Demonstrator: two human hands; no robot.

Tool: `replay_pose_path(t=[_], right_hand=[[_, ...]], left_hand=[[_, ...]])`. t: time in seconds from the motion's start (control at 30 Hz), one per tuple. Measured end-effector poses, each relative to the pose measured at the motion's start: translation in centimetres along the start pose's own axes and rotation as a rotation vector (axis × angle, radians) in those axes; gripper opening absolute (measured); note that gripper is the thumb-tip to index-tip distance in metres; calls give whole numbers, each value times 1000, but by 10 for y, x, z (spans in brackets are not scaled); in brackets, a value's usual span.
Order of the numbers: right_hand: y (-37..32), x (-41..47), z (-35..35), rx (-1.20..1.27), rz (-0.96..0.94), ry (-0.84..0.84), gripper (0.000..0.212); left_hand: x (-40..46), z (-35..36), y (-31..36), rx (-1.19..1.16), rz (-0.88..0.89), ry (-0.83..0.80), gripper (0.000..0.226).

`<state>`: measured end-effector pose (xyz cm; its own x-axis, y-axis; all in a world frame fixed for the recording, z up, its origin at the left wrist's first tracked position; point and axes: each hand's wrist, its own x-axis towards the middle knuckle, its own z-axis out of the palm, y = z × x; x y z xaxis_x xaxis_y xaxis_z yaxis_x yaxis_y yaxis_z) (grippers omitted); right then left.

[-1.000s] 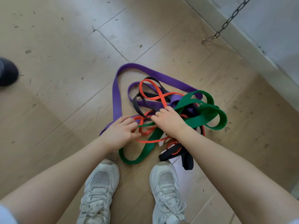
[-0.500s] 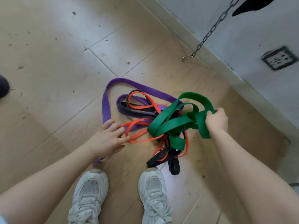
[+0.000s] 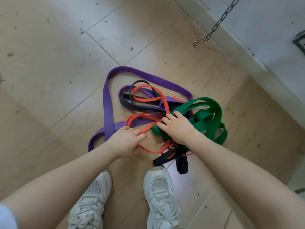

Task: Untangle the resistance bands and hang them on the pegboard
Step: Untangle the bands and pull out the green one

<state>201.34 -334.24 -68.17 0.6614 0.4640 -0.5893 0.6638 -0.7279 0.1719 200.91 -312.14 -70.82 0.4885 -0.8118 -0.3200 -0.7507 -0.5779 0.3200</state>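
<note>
Tangle of resistance bands on tan floor tiles (image 3: 49, 66), just ahead of two white sneakers (image 3: 160, 194). Purple band (image 3: 108, 103): widest loop, left and rear of pile. Orange band (image 3: 143, 116) and black band (image 3: 168, 158) threaded through centre. Green band (image 3: 206, 113) bunched at right. Left hand (image 3: 127, 141): fingers curled over an orange strand; firm grasp cannot be confirmed. Right hand (image 3: 176, 128): fingers spread, pressing down on green band. Chain (image 3: 217, 22) hanging beside wall, rear right.
</note>
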Motion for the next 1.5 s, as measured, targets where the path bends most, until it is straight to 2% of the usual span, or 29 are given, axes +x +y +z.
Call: replay_pose_path(t=[0.1, 0.13, 0.23, 0.3, 0.37, 0.4, 0.5, 0.57, 0.63, 0.73, 0.8, 0.83, 0.87, 0.9, 0.97, 1.0, 1.03, 1.07, 1.13, 1.2, 1.27, 1.33, 1.4, 1.5], right_hand=[[6, -15, 4, 1, 118, 122, 36], [13, -23, 4, 120, 187, 144, 33], [33, -52, 0, 684, 429, 235, 32], [42, -75, -7, 1004, 582, 374, 27], [50, -92, -11, 1203, 723, 544, 28], [55, -100, -13, 1286, 788, 618, 29], [73, -117, -18, 1492, 990, 826, 25], [81, -125, -11, 1546, 1149, 864, 21], [82, -130, 10, 1469, 1345, 702, 28], [68, -125, 40, 1334, 1472, 165, 47], [55, -114, 45, 1295, 1544, -87, 74], [48, -108, 43, 1198, 1528, -117, 86], [40, -103, 39, 1046, 1431, -56, 93], [33, -97, 35, 888, 1258, 81, 94], [25, -86, 29, 717, 861, 360, 77], [24, -80, 29, 689, 736, 390, 63], [24, -75, 29, 668, 673, 335, 52], [25, -71, 31, 658, 663, 223, 50], [27, -63, 36, 703, 691, 64, 66], [28, -56, 34, 728, 724, 36, 66], [32, -55, 28, 783, 792, 145, 44], [39, -60, 23, 1101, 973, 300, 29], [46, -73, 22, 1509, 1180, 472, 26], [52, -107, 19, 1827, 1441, 659, 22]], left_hand=[[12, 4, 11, -10, -118, -308, 54], [17, 6, 17, 18, -131, -324, 56], [26, 11, 31, 51, -207, -286, 57], [28, 17, 39, 103, -232, -273, 59], [32, 14, 40, 123, -267, -263, 62], [35, 13, 37, 104, -282, -240, 58], [42, -3, 24, 83, -238, 104, 46], [42, -12, 15, 31, -220, 265, 40], [37, -19, 9, 49, -198, 323, 32], [27, -26, 3, 134, -198, 283, 24], [20, -20, -1, 140, -221, 229, 15], [16, -15, -3, 135, -230, 206, 13], [12, -12, -4, 137, -235, 181, 14], [10, -8, -6, 140, -232, 178, 19], [7, -6, -8, 145, -252, 198, 29], [5, -7, -8, 148, -265, 186, 30], [5, -8, -9, 151, -269, 172, 26], [4, -8, -9, 151, -266, 170, 19], [3, -7, -9, 109, -276, 157, 5], [1, -7, -7, 78, -306, 109, 28], [0, -13, -6, 78, -322, 91, 43], [-1, -21, -9, 98, -300, 132, 46], [-1, -32, -14, 116, -252, 242, 36], [-6, -65, -18, -7, -231, 462, 42]])
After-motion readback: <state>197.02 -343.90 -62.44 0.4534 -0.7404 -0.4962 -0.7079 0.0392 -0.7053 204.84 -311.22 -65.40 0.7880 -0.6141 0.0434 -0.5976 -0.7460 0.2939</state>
